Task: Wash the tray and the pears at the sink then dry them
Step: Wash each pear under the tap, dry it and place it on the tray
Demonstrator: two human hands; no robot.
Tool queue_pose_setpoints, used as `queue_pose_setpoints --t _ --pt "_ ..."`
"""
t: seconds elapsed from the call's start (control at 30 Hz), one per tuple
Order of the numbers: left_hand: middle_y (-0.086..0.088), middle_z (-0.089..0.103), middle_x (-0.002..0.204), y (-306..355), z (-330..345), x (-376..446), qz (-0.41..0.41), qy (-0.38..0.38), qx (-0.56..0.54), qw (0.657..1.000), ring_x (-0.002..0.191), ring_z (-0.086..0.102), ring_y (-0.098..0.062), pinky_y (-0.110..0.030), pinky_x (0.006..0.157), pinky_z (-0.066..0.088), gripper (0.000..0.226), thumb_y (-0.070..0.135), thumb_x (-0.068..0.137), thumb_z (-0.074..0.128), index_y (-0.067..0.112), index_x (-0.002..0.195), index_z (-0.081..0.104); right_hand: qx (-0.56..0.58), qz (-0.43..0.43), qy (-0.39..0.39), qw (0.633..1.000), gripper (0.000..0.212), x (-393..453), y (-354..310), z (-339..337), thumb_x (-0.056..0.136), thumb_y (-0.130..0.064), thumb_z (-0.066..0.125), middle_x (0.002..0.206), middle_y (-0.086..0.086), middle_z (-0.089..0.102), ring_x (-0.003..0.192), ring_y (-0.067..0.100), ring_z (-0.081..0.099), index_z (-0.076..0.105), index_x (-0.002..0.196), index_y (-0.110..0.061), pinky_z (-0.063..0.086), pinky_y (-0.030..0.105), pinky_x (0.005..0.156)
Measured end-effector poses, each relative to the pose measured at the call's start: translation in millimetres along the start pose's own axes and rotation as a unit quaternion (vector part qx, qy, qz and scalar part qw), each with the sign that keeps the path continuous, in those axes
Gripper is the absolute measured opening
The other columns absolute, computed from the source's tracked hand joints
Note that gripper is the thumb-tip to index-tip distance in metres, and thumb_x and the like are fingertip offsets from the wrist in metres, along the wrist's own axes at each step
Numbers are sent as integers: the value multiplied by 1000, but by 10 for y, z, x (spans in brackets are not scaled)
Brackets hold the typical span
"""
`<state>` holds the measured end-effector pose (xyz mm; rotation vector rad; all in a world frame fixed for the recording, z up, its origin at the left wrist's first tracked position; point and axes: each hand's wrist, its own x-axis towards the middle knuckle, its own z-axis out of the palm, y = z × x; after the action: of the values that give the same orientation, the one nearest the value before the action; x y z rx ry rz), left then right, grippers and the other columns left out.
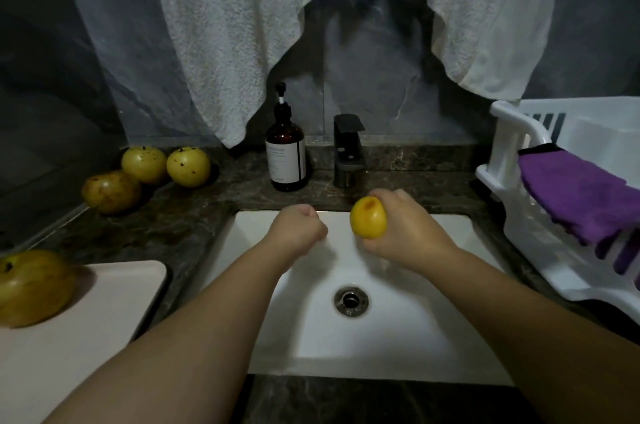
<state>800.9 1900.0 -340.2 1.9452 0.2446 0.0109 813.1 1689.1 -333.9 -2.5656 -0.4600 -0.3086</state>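
My right hand (405, 233) grips a yellow pear (368, 217) above the back of the white sink (450, 354), just below the black tap (347, 153). My left hand (298, 229) hovers over the sink beside it, fingers curled into a loose fist with nothing in it. A pale tray (104, 312) lies on the counter at the left with one pear (33, 286) on it. Three more pears (149, 169) sit on the dark counter behind the tray.
A brown pump bottle (285, 153) stands left of the tap. At the right a white dish rack (512, 201) holds a purple cloth (581, 205). White towels (235, 25) hang on the wall above. The drain (351, 300) lies in the middle of the sink.
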Motion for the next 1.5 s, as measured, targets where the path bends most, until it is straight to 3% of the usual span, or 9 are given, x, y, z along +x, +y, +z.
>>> queue_pose_setpoints --t 0.1,0.2,0.5,0.8,1.0,1.1,1.23,1.37,1.5 --pt "-3 68 97 35 14 -33 -7 -117 127 985 79 65 -18 -29 63 53 33 1 76 75 25 99 75 -25 1 -37 999 80 -24 77 1 70 -43 82 128 -3 48 113 23 56 44 140 -37 47 35 85" --pt "-4 48 147 2 44 -66 -3 -234 226 946 116 60 -23 -30 79 55 95 12 76 84 40 155 39 -3 2 -29 1000 81 -22 102 -45 71 -41 82 128 -4 48 115 21 55 44 142 -36 41 30 83" --pt "15 43 150 36 163 -122 225 -176 150 946 119 61 -12 -27 93 55 118 20 71 95 50 159 22 129 15 -100 986 93 -52 -37 -86 69 -32 92 131 -5 43 116 15 50 41 147 -37 45 29 92" --pt "11 56 128 7 81 -59 218 -116 148 958 113 61 -15 -40 91 58 94 21 63 98 51 131 40 448 103 -182 869 60 -110 -143 -187 89 -3 59 132 0 54 119 20 56 42 142 -26 48 37 103" --pt "17 50 120 0 22 -30 197 -90 135 967 104 57 -10 -32 77 52 88 18 61 98 59 110 38 2 146 -105 984 15 -13 70 -273 85 -11 66 85 0 61 87 25 62 59 79 -22 39 26 55" --pt "12 50 124 6 4 -32 194 -84 134 968 110 57 -16 -37 83 55 91 16 61 98 63 109 37 -69 134 -270 951 35 -63 8 -278 82 -17 75 108 -9 55 89 15 60 62 111 -31 43 22 57" --pt "16 47 127 34 -28 -32 202 -86 116 969 112 55 -13 -31 84 52 95 14 62 98 59 121 39 -87 103 -156 979 10 -23 -105 -297 86 -16 66 96 -1 65 81 15 60 64 90 -25 41 22 54" --pt "25 45 119 130 -85 -54 204 -57 96 972 103 53 -4 -21 74 46 93 14 64 97 53 126 39 -95 89 -257 958 71 -8 -192 -371 84 -12 70 145 1 53 111 17 60 48 148 -34 54 26 81" --pt "15 47 119 228 -137 -54 210 -36 115 970 103 51 -7 -20 71 43 91 11 65 96 46 126 39 -56 69 -98 991 33 120 -370 -530 90 -14 62 114 -5 66 95 13 63 69 110 -38 56 27 76"
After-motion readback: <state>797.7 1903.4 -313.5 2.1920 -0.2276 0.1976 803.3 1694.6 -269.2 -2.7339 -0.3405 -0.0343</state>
